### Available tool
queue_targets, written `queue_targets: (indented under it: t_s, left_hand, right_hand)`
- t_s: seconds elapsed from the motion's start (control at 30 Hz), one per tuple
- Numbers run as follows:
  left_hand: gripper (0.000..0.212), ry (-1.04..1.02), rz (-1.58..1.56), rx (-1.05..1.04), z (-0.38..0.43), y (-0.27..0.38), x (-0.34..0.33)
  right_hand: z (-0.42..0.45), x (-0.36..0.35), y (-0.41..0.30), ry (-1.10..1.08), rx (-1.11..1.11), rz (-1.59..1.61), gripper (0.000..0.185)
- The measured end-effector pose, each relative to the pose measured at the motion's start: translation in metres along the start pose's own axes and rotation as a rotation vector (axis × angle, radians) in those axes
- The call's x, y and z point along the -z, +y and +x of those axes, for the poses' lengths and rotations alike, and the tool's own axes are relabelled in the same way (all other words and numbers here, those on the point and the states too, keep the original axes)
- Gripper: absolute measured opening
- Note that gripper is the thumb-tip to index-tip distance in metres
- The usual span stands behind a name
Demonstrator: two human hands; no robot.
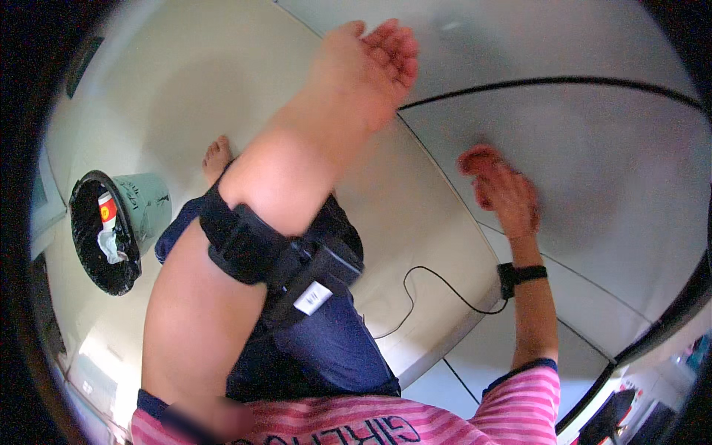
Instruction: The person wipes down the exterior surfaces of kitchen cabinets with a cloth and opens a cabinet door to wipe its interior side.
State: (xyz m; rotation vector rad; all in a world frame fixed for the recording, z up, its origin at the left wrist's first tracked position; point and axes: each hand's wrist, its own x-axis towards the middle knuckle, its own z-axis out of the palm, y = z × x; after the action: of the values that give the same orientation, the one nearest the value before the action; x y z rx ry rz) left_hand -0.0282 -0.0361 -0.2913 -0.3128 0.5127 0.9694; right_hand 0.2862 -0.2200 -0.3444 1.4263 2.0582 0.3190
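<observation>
My left hand (pixel 389 61) is held out ahead at the top centre, its fingers loosely curled and its thumb apart, with nothing visible in it. A black strap with a boxy device (pixel 328 267) sits near that arm's elbow, partly over my dark blue trousers. On the right, my right hand (pixel 509 197) is slightly blurred and bent over a bunched reddish item (pixel 479 158), perhaps a cloth, at the pale tiled surface. The item is partly hidden under the fingers. My right wrist wears a black band (pixel 525 274), from which a thin dark cable (pixel 436 272) loops towards my lap.
A pale green bin (pixel 150 206) with a black liner holds a white-and-red container and crumpled white material at the left. A bare foot (pixel 217 158) shows near it on the beige floor (pixel 183 100). A long black edge or hose (pixel 534 82) crosses the pale tiled surface (pixel 589 167).
</observation>
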Motion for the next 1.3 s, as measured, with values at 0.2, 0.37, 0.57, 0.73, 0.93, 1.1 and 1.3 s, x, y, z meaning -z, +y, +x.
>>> queue_targets:
  t_s: [0.2,0.37,0.57,0.73,0.93,1.1,1.3]
  left_hand:
    - [0.031,-0.132,0.005,0.099,0.021,0.019,0.022]
    - [0.035,-0.261,-0.033,0.177,0.035,0.022,0.036]
    - [0.034,-0.294,0.045,0.232,0.022,0.015,0.03]
    - [0.032,-0.244,0.006,0.235,0.007,0.018,0.018]
    - [0.028,-0.427,-0.063,0.293,0.005,0.011,0.015]
    - [0.028,-0.311,-0.1,0.208,-0.003,0.01,0.014]
    - [0.027,0.056,0.038,-0.047,-0.023,0.014,-0.017]
  right_hand:
    - [-0.112,0.101,0.114,0.646,-0.657,-0.319,0.04]
    - [-0.115,0.143,0.115,1.107,-0.558,-0.689,0.044]
    - [-0.075,0.022,0.031,1.549,-1.416,0.929,0.043]
    - [-0.036,-0.071,-0.041,1.098,-1.966,1.353,0.042]
    - [-0.004,-0.14,-0.084,0.476,-1.65,1.817,0.043]
    - [0.074,-0.147,-0.123,0.326,-1.246,2.03,0.045]
    - [0.188,-0.127,-0.144,0.189,-0.877,2.272,0.048]
